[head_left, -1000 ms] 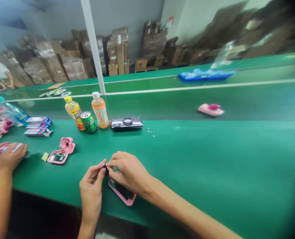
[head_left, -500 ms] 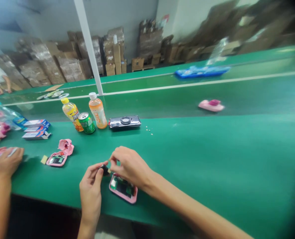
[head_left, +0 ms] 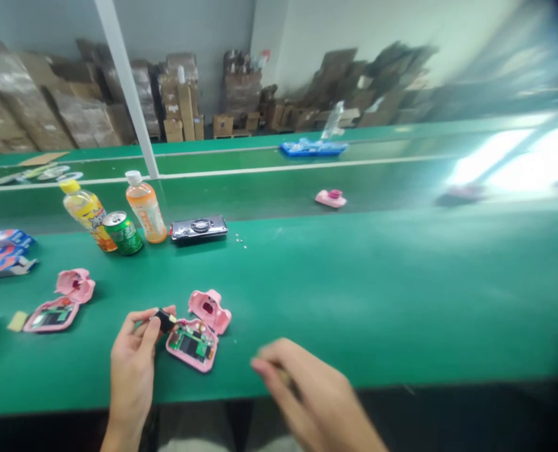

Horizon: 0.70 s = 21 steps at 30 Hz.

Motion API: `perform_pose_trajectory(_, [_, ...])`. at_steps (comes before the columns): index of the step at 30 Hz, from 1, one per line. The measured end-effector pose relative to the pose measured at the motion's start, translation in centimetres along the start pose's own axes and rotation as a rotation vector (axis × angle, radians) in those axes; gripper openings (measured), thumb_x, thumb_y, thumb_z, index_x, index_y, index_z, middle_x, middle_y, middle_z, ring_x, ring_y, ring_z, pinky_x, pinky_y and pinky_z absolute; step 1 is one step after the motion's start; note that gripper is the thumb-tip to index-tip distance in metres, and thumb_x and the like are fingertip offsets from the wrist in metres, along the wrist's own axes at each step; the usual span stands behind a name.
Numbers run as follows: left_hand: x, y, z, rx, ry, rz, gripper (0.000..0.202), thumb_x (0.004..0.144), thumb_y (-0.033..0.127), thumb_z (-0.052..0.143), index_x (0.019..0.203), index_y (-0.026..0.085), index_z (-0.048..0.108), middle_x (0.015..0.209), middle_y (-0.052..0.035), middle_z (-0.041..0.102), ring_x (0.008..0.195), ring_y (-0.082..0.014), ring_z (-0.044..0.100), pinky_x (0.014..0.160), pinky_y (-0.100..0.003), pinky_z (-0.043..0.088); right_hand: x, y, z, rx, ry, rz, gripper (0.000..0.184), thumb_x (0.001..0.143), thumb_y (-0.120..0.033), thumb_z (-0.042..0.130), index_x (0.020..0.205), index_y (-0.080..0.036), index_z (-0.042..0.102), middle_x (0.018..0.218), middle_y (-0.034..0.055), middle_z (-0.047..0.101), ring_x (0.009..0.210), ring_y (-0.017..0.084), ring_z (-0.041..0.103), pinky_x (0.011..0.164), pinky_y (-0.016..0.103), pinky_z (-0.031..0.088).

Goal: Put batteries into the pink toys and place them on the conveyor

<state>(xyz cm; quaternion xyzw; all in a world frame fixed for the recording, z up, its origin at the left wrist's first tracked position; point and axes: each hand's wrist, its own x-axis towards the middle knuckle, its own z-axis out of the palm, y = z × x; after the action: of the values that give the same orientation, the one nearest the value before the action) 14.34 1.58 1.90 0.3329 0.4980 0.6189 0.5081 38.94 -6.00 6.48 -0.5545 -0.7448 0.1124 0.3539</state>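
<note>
My left hand pinches a small black part with a pale tip between thumb and fingers, just left of an opened pink toy camera. That camera lies on the green bench with its circuit-board half face up and its front shell behind it. My right hand is blurred by motion at the near edge of the bench, well right of the camera, fingers curled. Whether it holds anything does not show.
A second opened pink camera lies to the left beside a small yellow pad. Two juice bottles, a green can and a black device stand behind. A pink camera sits on the conveyor; boxes at far left.
My right hand has pulled away from the black part, back and to the right. The pink camera under it is now uncovered. The view has swung right, and the co-worker's hand has left the frame.
</note>
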Motion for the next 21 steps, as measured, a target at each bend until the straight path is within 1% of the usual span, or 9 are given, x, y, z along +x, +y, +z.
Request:
perform_pose_trajectory(1, [0.0,0.0,0.0,0.01,-0.009,0.009,0.044,0.078,0.046,0.087,0.099,0.017,0.062,0.101,-0.0105,0.081,0.09,-0.0236,0.078,0.075,-0.027,0.063,1.3,-1.2,1.9,0.06,-0.01,-0.06,0.021,0.109,-0.029,0.039,0.098,-0.031,0.057,0.084,0.001,0.068,0.072,0.021,0.066,0.064,0.032,0.058])
perform_pose_trajectory(2, [-0.1,0.0,0.0,0.022,-0.018,0.022,0.043,0.079,0.046,0.086,0.101,0.017,0.062,0.1,-0.0101,0.081,0.09,-0.0235,0.078,0.076,-0.027,0.063,2.9,-2.2,3.7,0.062,-0.016,-0.122,0.022,0.108,-0.023,0.041,0.098,-0.027,0.059,0.087,0.0023,0.068,0.076,0.021,0.066,0.07,0.032,0.057])
perform_pose_trajectory(4, [-0.2,-0.1,-0.1,0.046,-0.033,0.051,0.042,0.081,0.047,0.084,0.103,0.017,0.062,0.099,-0.0098,0.081,0.091,-0.0233,0.078,0.077,-0.027,0.063,6.0,-3.8,6.3,-0.028,-0.085,-0.175,0.019,0.106,-0.016,0.049,0.094,-0.019,0.063,0.089,0.0053,0.068,0.082,0.022,0.065,0.074,0.032,0.053])
perform_pose_trajectory(6, [-0.3,-0.2,-0.2,0.066,-0.032,0.064,0.043,0.082,0.048,0.083,0.104,0.017,0.062,0.099,-0.0098,0.081,0.092,-0.0237,0.078,0.079,-0.028,0.063,8.0,-4.6,7.8,-0.137,-0.171,-0.189,0.016,0.102,-0.012,0.057,0.089,-0.016,0.066,0.088,0.0066,0.068,0.084,0.022,0.063,0.073,0.031,0.049])
perform_pose_trajectory(8, [-0.3,-0.4,-0.2,0.082,-0.007,0.071,0.043,0.082,0.049,0.083,0.104,0.017,0.063,0.1,-0.0104,0.081,0.095,-0.0242,0.078,0.081,-0.029,0.064,8.9,-4.8,8.3,-0.181,-0.24,-0.201,0.015,0.101,-0.01,0.06,0.09,-0.015,0.068,0.087,0.0062,0.068,0.083,0.021,0.063,0.074,0.03,0.047])
perform_pose_trajectory(11, [-0.4,-0.4,-0.1,0.117,0.032,0.09,0.043,0.081,0.05,0.082,0.101,0.017,0.065,0.1,-0.0114,0.081,0.095,-0.0246,0.078,0.082,-0.029,0.064,9.3,-4.9,8.1,-0.212,-0.301,-0.227,0.013,0.1,-0.01,0.061,0.091,-0.015,0.07,0.086,0.0056,0.068,0.081,0.021,0.062,0.074,0.03,0.044])
perform_pose_trajectory(13, [-0.4,-0.4,-0.1,0.127,0.04,0.098,0.043,0.081,0.052,0.082,0.1,0.017,0.065,0.099,-0.0114,0.081,0.095,-0.0251,0.079,0.081,-0.029,0.064,9.6,-5.0,8.0,-0.244,-0.324,-0.258,0.016,0.1,-0.011,0.062,0.087,-0.015,0.07,0.084,0.0056,0.068,0.078,0.02,0.062,0.072,0.03,0.042])
perform_pose_trajectory(17, [-0.3,-0.3,-0.1,0.112,0.026,0.088,0.04,0.084,0.051,0.079,0.101,0.019,0.063,0.1,-0.0093,0.082,0.098,-0.0256,0.078,0.085,-0.03,0.063,10.2,-5.2,8.4,-0.301,-0.316,-0.336,0.019,0.098,-0.008,0.06,0.083,-0.014,0.071,0.078,0.0062,0.066,0.072,0.021,0.06,0.068,0.032,0.04])
perform_pose_trajectory(21, [-0.3,-0.3,-0.2,0.117,-0.003,0.085,0.038,0.086,0.051,0.077,0.103,0.02,0.062,0.101,-0.0083,0.082,0.098,-0.0257,0.078,0.085,-0.031,0.064,10.3,-4.7,8.9,-0.312,-0.267,-0.295,0.021,0.098,-0.006,0.056,0.084,-0.012,0.07,0.081,0.0086,0.066,0.076,0.025,0.061,0.068,0.036,0.04])
